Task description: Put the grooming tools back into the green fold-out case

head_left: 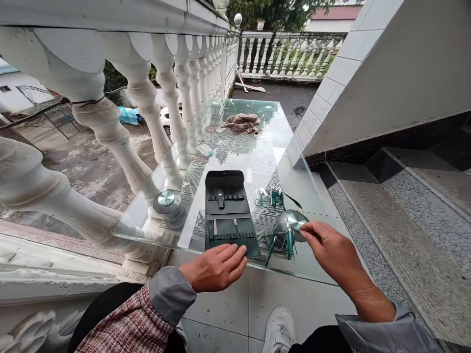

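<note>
A dark green tool case [228, 215] lies open on the glass table [316, 206], with a few thin tools slotted in its lower half. My left hand [217, 267] rests at the table's near edge, fingers together and flat, touching the case's lower rim. My right hand [331, 250] reaches toward a pile of green-handled metal tools [282, 241], its fingertips pinched by the round metal table fitting [294, 223]; what they hold is hidden. More green tools [274, 198] lie beyond, right of the case.
A white stone balustrade [147, 103] runs along the left. A crumpled cloth [242, 122] lies at the table's far end, and a small card [204, 150] near the left edge. Grey tiled steps [405, 215] rise on the right. My white shoe [279, 331] shows below the table.
</note>
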Motion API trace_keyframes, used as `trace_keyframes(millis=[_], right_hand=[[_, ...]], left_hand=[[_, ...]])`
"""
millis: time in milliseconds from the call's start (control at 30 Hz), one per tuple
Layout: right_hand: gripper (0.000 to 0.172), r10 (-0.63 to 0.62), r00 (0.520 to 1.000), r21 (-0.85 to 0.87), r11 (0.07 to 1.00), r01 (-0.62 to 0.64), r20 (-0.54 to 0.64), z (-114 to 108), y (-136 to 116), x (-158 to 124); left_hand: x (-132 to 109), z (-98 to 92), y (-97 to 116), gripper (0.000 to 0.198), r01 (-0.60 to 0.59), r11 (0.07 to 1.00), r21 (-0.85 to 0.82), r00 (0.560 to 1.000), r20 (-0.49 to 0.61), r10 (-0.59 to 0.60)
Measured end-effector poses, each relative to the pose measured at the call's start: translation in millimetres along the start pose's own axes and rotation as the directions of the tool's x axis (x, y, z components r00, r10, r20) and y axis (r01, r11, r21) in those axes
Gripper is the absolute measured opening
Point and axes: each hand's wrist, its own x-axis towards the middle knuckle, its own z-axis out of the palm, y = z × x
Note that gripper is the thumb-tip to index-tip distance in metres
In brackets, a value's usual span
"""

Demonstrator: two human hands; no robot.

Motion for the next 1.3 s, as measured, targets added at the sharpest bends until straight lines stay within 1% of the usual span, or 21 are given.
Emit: trace_keyframes(millis=[100, 167, 300, 433, 567, 767, 1067, 1300], right_hand=[[0.022, -0.132, 0.989, -0.069, 0.988, 0.136, 0.058, 3, 7, -15], [0.022, -0.2, 0.977, -0.122, 0.97, 0.208, 0.077, 7, 8, -26], [0.024, -0.273, 0.961, -0.204, 0.939, 0.278, 0.052, 13, 4, -42], [0.027, -0.3, 0.952, -0.256, 0.917, 0.305, 0.059, 14, 1, -48], [0.027, -0.288, 0.957, -0.302, 0.909, 0.287, 0.042, 16, 2, -48], [0.03, -0.335, 0.939, -0.282, 0.897, 0.341, 0.072, 20, -2, -49], [0.027, -0.368, 0.929, -0.234, 0.9, 0.369, 0.048, 17, -9, -44], [0.025, -0.456, 0.889, -0.273, 0.851, 0.449, 0.043, 21, -19, -50]], left_hand=[[1, -1.1, 0, 0.026, -0.001, 1.0, 0.009, 1.0, -0.002, 0.001], [2, -1.9, 0, 0.026, -0.001, 1.0, 0.011, 1.0, -0.006, 0.001], [4, -3.0, -1, 0.025, -0.01, 1.0, 0.011, 1.0, -0.017, 0.01], [4, -1.5, -1, 0.025, -0.012, 1.0, 0.019, 1.0, -0.017, 0.012], [2, 1.5, 0, 0.026, -0.012, 1.0, 0.028, 1.0, -0.01, 0.013], [3, 1.6, 0, 0.025, -0.011, 1.0, 0.027, 0.999, -0.03, 0.012], [4, 0.8, 0, 0.025, -0.015, 1.0, 0.024, 1.0, -0.016, 0.015], [2, 2.7, 0, 0.026, -0.021, 0.999, 0.034, 1.0, 0.011, 0.021]])
